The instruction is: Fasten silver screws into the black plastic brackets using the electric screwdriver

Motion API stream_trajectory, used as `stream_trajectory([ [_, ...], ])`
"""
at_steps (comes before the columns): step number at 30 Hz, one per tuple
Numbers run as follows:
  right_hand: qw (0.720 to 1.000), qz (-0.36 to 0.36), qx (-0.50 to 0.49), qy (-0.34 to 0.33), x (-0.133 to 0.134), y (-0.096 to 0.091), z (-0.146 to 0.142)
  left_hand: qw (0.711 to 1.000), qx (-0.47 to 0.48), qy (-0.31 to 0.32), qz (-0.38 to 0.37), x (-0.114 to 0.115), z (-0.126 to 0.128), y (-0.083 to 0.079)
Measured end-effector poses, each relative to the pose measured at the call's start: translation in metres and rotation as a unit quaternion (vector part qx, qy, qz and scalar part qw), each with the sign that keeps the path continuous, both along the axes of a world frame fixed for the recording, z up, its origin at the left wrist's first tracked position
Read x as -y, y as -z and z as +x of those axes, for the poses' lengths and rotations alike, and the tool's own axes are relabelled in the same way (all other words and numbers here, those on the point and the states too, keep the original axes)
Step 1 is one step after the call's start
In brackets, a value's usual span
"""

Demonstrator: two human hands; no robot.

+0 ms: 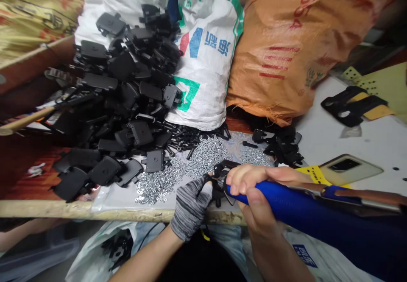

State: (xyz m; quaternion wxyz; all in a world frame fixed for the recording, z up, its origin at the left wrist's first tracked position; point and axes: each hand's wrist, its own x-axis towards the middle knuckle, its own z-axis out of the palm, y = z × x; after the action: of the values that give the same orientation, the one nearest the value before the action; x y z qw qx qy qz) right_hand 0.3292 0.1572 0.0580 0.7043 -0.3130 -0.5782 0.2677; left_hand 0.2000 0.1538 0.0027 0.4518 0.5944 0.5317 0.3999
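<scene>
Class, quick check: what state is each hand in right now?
Left hand: closed, holding a black plastic part.
Right hand: closed, holding a blue electric screwdriver.

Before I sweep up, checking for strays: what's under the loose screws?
A clear plastic sheet shows around the silver screws; directly beneath them is covered, so that cannot be seen.

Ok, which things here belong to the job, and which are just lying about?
In the work:
- gloved left hand holding a black plastic part
- bare right hand gripping a blue-handled screwdriver
- small silver screws
- heaped black plastic parts

Lying about:
- smartphone
- orange sack
- white woven sack
</scene>
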Motion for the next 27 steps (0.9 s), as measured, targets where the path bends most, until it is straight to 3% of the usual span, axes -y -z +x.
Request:
stream_trajectory([
  [3,0.999,0.035,-0.031,-0.02,0.0,-0.004,0.002,1.0,-0.004,0.015,0.0,-0.002,-0.003,0.008],
  [6,0.999,0.012,-0.03,-0.009,0.004,-0.017,0.008,0.998,-0.058,0.017,0.032,-0.006,-0.009,0.014],
  [11,0.989,-0.048,-0.076,0.114,0.004,-0.042,0.024,0.968,-0.166,0.023,0.185,-0.012,-0.019,0.01],
  [14,0.973,-0.089,-0.089,0.192,-0.003,-0.041,0.037,0.954,-0.18,0.025,0.237,-0.012,-0.021,0.004],
  [16,0.962,-0.104,-0.082,0.237,-0.008,-0.033,0.05,0.968,-0.151,0.02,0.2,-0.012,-0.023,0.0],
  [19,0.951,-0.137,-0.072,0.269,-0.017,-0.019,0.077,0.999,-0.03,0.017,0.04,-0.014,-0.028,-0.007],
  [21,0.948,-0.162,-0.07,0.266,-0.022,-0.011,0.096,0.998,0.045,0.016,-0.045,-0.018,-0.031,-0.01],
  [25,0.95,-0.167,-0.047,0.258,-0.02,-0.008,0.112,0.996,0.071,0.008,-0.053,-0.025,-0.037,-0.013],
  [27,0.942,-0.11,0.0,0.317,-0.012,-0.012,0.104,0.996,0.065,0.012,-0.056,-0.025,-0.044,-0.013],
])
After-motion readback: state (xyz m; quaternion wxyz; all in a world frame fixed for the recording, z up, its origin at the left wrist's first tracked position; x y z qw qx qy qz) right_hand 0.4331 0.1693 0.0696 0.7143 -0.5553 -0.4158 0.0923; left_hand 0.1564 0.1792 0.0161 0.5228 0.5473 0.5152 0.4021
